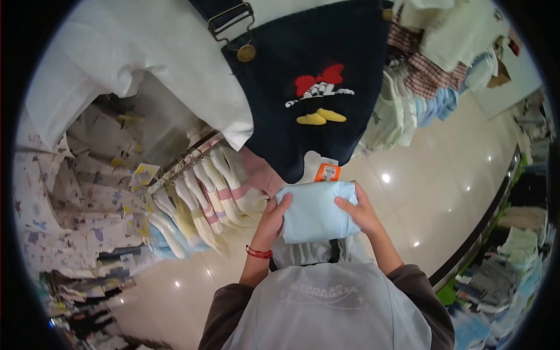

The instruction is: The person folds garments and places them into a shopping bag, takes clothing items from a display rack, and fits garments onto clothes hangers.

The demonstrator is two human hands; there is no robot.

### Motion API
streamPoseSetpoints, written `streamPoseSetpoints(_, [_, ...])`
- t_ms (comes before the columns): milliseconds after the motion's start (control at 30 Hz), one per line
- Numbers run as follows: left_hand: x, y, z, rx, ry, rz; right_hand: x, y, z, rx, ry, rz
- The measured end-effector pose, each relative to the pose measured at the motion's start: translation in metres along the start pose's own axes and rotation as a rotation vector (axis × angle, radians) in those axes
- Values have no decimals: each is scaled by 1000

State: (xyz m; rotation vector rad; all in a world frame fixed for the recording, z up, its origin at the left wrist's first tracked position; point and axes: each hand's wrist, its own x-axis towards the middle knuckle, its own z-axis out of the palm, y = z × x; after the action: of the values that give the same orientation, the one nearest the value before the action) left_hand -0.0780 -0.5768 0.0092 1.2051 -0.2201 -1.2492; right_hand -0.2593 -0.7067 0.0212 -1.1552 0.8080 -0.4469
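A light blue folded cloth bundle is held level in front of my chest. My left hand grips its left end with the thumb on the near face, and a red cord circles that wrist. At the right end, my right hand holds the bundle with its thumb pressed on top. The other fingers of both hands are mostly hidden behind it. Just beyond the bundle is an orange and white tag, below a dark navy garment with a red bow and yellow shoes on it.
White cloth hangs at the upper left. Small garments hang on a rack at the left, with patterned clothes beyond. More clothes hang at the upper right. Folded clothes lie along the right edge, beside the shiny tiled floor.
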Motion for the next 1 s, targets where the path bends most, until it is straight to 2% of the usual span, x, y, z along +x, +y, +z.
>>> streamPoseSetpoints(67, [4, -4, -1, 56, 72, 88, 20, -5, -8, -68, -89, -12])
streamPoseSetpoints(167, [5, -12, -10, 398, 278, 162, 49, -15, -18, -203, -188, -74])
streamPoseSetpoints(267, [-8, -10, -11, 76, 444, 374, 71, -26, -26, -178, -247, -107])
streamPoseSetpoints(367, [-15, -28, -57, 497, 782, 632, 76, -41, -29, -90, -267, -42])
streamPoseSetpoints(467, [-28, -28, -61, 387, 807, 578, 84, -37, -25, -89, -321, -33])
streamPoseSetpoints(600, [-43, -30, -17, -62, 359, 348, 84, -26, 0, -79, -461, 0])
streamPoseSetpoints(700, [-34, -105, -39, -179, 177, 300, 77, -29, 25, 64, -597, 53])
streamPoseSetpoints(800, [-42, -89, -2, -626, 486, 289, 71, -25, 44, 195, -651, 138])
streamPoseSetpoints(867, [-42, -98, -14, -843, 188, 465, 75, -24, 53, 175, -696, 161])
streamPoseSetpoints(933, [-44, -102, -29, -1266, -391, 734, 72, -21, 59, 82, -776, 174])
streamPoseSetpoints(1000, [-57, -84, -35, -921, -279, 678, 66, -12, 62, -77, -785, 105])
